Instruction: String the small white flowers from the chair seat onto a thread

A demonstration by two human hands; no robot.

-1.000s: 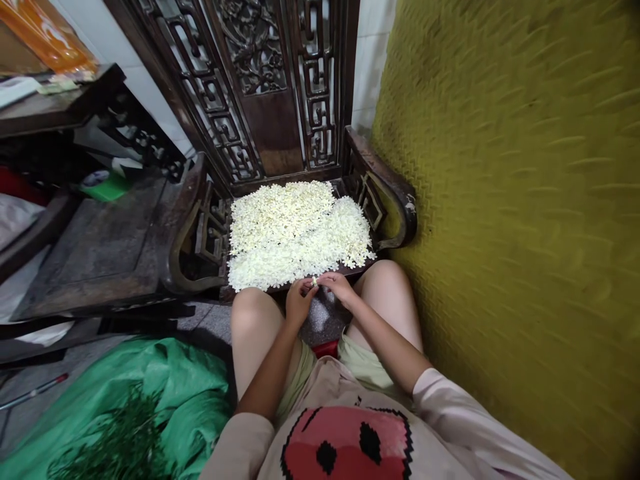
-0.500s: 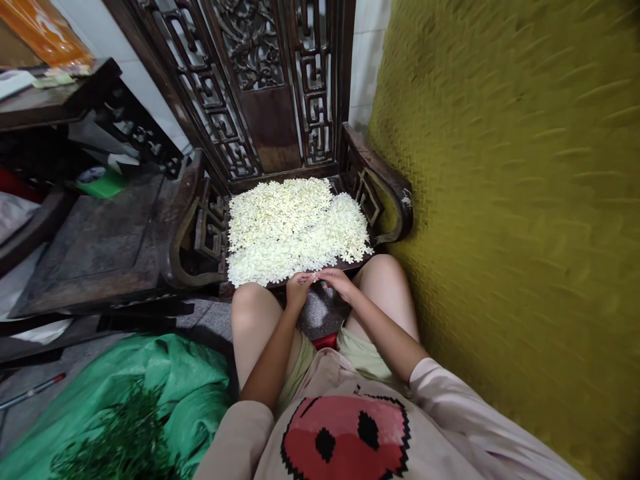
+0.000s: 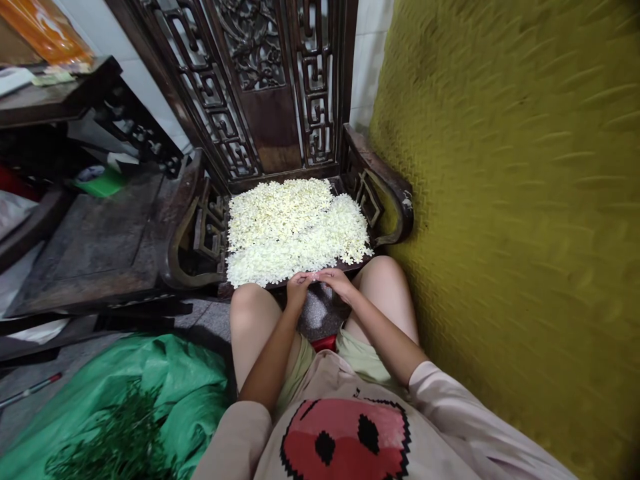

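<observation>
Small white and cream flowers [image 3: 295, 227] lie spread in a thick layer over the seat of a dark carved wooden chair [image 3: 277, 143]. My left hand [image 3: 299, 285] and my right hand [image 3: 336, 281] meet fingertip to fingertip just in front of the seat edge, above the gap between my knees. The fingers of both are pinched together. Something tiny and pale shows where the fingertips meet, too small to make out.
The chair's curved arms [image 3: 403, 200] flank the seat. A yellow textured surface [image 3: 510, 200] rises at the right. Another wooden seat [image 3: 95, 247] with green tape [image 3: 103, 183] stands left. Green leaves [image 3: 120, 440] lie on a green sack [image 3: 185, 373] at lower left.
My fingertips have shifted very slightly against each other. The view has moved a little; the flowers and chair look the same.
</observation>
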